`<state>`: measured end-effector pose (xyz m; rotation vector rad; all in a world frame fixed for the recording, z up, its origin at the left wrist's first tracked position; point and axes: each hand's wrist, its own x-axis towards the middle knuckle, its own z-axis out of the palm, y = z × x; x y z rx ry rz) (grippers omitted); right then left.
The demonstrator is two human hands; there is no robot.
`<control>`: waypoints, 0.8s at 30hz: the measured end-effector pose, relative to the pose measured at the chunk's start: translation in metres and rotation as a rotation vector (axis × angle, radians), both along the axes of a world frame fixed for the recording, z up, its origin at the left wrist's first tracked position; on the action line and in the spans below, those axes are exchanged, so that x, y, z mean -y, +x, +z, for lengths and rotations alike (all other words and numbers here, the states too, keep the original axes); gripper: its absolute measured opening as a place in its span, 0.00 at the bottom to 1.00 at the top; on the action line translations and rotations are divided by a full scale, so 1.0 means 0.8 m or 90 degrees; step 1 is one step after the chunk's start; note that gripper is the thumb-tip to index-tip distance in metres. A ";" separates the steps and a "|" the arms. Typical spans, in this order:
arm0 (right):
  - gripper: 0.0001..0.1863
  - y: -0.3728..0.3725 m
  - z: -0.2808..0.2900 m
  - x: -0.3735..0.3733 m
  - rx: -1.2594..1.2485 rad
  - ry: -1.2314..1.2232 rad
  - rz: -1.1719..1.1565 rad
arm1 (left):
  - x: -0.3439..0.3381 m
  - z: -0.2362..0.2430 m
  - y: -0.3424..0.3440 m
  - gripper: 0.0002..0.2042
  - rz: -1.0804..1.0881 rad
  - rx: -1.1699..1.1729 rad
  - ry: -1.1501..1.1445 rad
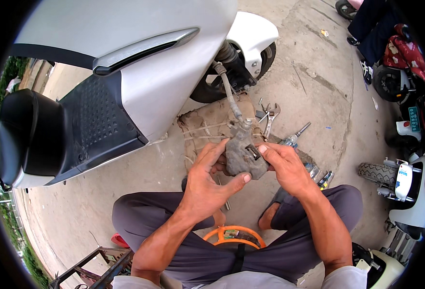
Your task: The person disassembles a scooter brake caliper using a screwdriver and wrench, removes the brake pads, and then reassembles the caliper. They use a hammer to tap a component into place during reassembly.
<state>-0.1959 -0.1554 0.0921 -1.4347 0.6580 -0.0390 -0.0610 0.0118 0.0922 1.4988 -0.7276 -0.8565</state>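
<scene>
Between both my hands is a dirty grey brake caliper [244,156], with a slot in its face. A grimy brake hose [229,91] runs from its top up to the front wheel of a white scooter [167,96]. My left hand [207,180] grips the caliper's left side, fingers behind it and thumb at its lower front. On the right side, my right hand [284,164] holds it with the thumb near the slot; its other fingers are partly hidden behind. Beneath the caliper lies a worn brown cardboard-like pad [200,123].
Past the pad lie an adjustable wrench [271,118] and a blue power driver [294,136]. An orange ring-shaped seat or frame [234,228] is between my legs. Parked scooters [410,188] line the right, with a person [373,29] at the far right. A rusty metal frame [94,269] stands lower left.
</scene>
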 end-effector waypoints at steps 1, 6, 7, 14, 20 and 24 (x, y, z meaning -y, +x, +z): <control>0.24 -0.001 -0.009 0.002 0.034 -0.109 0.002 | 0.001 0.002 -0.001 0.36 0.010 0.029 0.013; 0.22 0.001 0.000 -0.006 0.029 -0.190 -0.016 | -0.002 0.005 0.002 0.38 0.010 0.164 0.080; 0.22 0.001 0.004 -0.008 0.039 -0.181 -0.027 | -0.001 0.007 0.002 0.38 0.004 0.222 0.111; 0.23 -0.002 0.006 -0.006 0.062 -0.262 -0.005 | 0.001 0.005 -0.001 0.39 0.004 0.323 0.114; 0.22 -0.002 0.018 -0.002 0.072 -0.363 0.044 | 0.002 0.005 -0.002 0.38 -0.013 0.390 0.106; 0.22 -0.002 0.020 -0.002 0.058 -0.379 0.058 | 0.002 0.006 -0.003 0.38 -0.030 0.407 0.135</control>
